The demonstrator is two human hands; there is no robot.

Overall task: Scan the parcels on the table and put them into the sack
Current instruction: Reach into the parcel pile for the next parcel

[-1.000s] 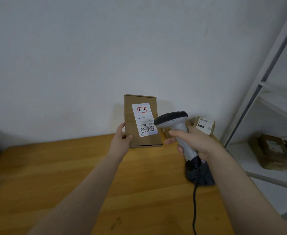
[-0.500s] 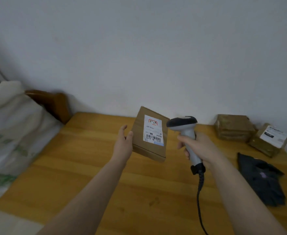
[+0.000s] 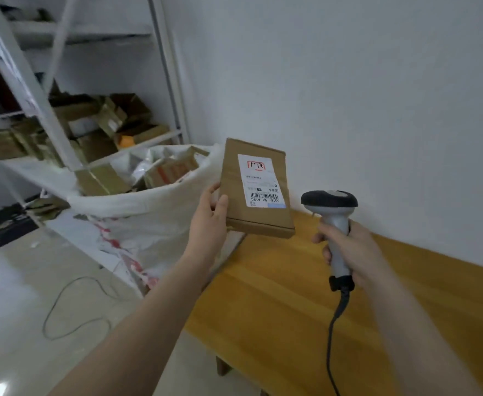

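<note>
While left hand (image 3: 210, 221) pinched parcel (image 3: 256, 190) by lower left edge, thumb on front, other fingers mostly hidden behind, parcel hung in air just right of sack (image 3: 148, 221) mouth, label (image 3: 261, 181) facing camera. Right hand (image 3: 351, 250) farther right of sack, fingers wrapped round scanner (image 3: 331, 207) handle, apart from parcel. Table (image 3: 291, 295) just right of sack. Boxes (image 3: 166, 170) lay inside sack. Shelf rack (image 3: 49, 110) stood behind sack.
</note>
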